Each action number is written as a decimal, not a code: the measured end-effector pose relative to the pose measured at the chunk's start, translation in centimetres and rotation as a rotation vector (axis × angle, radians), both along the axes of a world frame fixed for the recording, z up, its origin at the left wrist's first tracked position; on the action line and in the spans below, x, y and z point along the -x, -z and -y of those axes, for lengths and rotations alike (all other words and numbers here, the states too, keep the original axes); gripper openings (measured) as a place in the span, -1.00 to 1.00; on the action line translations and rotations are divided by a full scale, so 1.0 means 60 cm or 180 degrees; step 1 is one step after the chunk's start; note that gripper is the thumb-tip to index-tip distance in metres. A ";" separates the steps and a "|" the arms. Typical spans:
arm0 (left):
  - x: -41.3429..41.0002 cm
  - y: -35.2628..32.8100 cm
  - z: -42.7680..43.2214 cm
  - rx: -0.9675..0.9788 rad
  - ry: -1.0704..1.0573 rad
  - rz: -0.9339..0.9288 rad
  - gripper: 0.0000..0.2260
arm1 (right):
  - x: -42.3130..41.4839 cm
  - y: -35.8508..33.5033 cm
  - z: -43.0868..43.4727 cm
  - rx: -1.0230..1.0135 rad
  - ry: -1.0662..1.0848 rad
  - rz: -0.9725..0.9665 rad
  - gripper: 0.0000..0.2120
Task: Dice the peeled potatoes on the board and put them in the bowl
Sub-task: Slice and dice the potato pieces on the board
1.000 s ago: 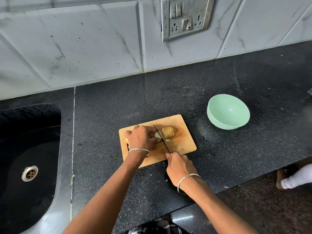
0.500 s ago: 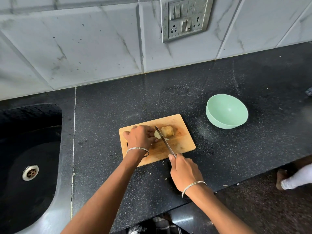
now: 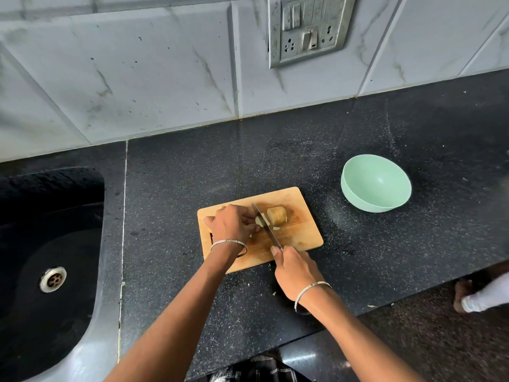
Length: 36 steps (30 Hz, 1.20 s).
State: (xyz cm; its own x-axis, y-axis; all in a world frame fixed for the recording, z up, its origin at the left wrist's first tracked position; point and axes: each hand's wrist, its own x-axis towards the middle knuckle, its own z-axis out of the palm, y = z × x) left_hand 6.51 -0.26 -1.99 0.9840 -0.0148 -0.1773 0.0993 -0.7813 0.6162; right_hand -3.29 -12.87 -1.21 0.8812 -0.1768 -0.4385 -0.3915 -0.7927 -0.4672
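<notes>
My left hand [image 3: 232, 224] curls over the potato [image 3: 276, 215] at the centre of the board [image 3: 303, 232]; my right hand [image 3: 294, 271] grips the knife [image 3: 265, 227], blade mid-slice. I'd tuck the fingertips [image 3: 246, 215] back and press straight down. The bowl [image 3: 376, 186] sits empty at two o'clock.

board [image 3: 303, 234]: pale wood, matt, scuffed
bowl [image 3: 358, 201]: mint plastic, smooth, satin
bench [image 3: 275, 161]: black speckled stone, polished
knife [image 3: 268, 230]: bright metal blade
wall tiles [image 3: 137, 78]: glossy, marble-look
switch plate [image 3: 274, 37]: dull brushed metal
</notes>
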 end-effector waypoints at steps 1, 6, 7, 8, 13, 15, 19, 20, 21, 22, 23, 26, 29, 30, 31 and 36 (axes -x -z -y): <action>0.001 -0.001 0.000 0.0002 -0.0009 -0.0012 -0.83 | -0.004 0.000 -0.001 -0.0012 0.0011 -0.0045 -0.64; 0.001 -0.001 0.000 0.0094 -0.0083 -0.0034 -0.86 | -0.006 -0.003 -0.011 0.0189 -0.0020 -0.0034 -0.61; 0.000 -0.001 0.001 0.0084 -0.0092 -0.0018 -0.87 | -0.004 -0.004 -0.012 0.0226 -0.0042 -0.0010 -0.61; 0.000 -0.001 0.002 0.0067 -0.0100 -0.0002 -0.88 | 0.002 -0.003 -0.011 0.0263 -0.0075 0.0032 -0.62; 0.000 -0.002 -0.001 -0.0039 -0.0083 0.0053 -0.89 | 0.053 0.011 0.001 0.0721 -0.0376 0.0375 -0.65; 0.002 -0.007 -0.004 -0.0286 -0.0067 0.0109 -0.92 | 0.062 0.010 0.010 0.0784 -0.0385 0.0463 -0.65; 0.005 -0.013 -0.009 -0.0507 -0.0080 0.0194 -0.89 | 0.057 -0.003 0.018 0.0601 -0.0246 0.0526 -0.64; 0.006 -0.013 -0.010 -0.0558 -0.0082 0.0220 -0.89 | 0.055 -0.006 0.019 0.0572 -0.0201 0.0560 -0.65; 0.006 -0.014 -0.010 -0.0600 -0.0067 0.0231 -0.86 | 0.053 -0.008 0.020 0.0556 -0.0154 0.0579 -0.65; 0.006 -0.014 -0.010 -0.0626 -0.0023 0.0213 -0.83 | 0.049 -0.009 0.021 0.0541 -0.0104 0.0581 -0.66; 0.006 -0.015 -0.008 -0.0647 0.0044 0.0200 -0.79 | 0.046 -0.009 0.021 0.0519 -0.0058 0.0570 -0.66; 0.008 -0.014 -0.004 -0.0707 0.0202 0.0248 -0.74 | 0.038 -0.004 0.021 0.0467 0.0024 0.0495 -0.64; 0.007 -0.008 -0.004 -0.0699 0.0166 0.0321 -0.84 | 0.034 0.002 0.017 0.0482 0.0029 0.0416 -0.63; 0.007 -0.006 -0.006 -0.0666 0.0148 0.0350 -0.87 | 0.033 0.003 0.015 0.0486 0.0030 0.0400 -0.64; 0.008 -0.005 -0.008 -0.0609 0.0134 0.0383 -0.89 | 0.032 0.005 0.014 0.0476 0.0037 0.0387 -0.64; 0.007 0.001 -0.022 -0.0526 0.0095 0.0477 -0.91 | 0.032 0.011 0.005 0.0352 0.0079 0.0278 -0.65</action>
State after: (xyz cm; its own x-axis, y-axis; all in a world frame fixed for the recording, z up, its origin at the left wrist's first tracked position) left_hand 6.11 1.07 -2.03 0.9991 -0.0272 -0.0316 -0.0084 -0.8741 0.4856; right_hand -5.21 -13.19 -1.86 0.9099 -0.2419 -0.3370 -0.3733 -0.8319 -0.4106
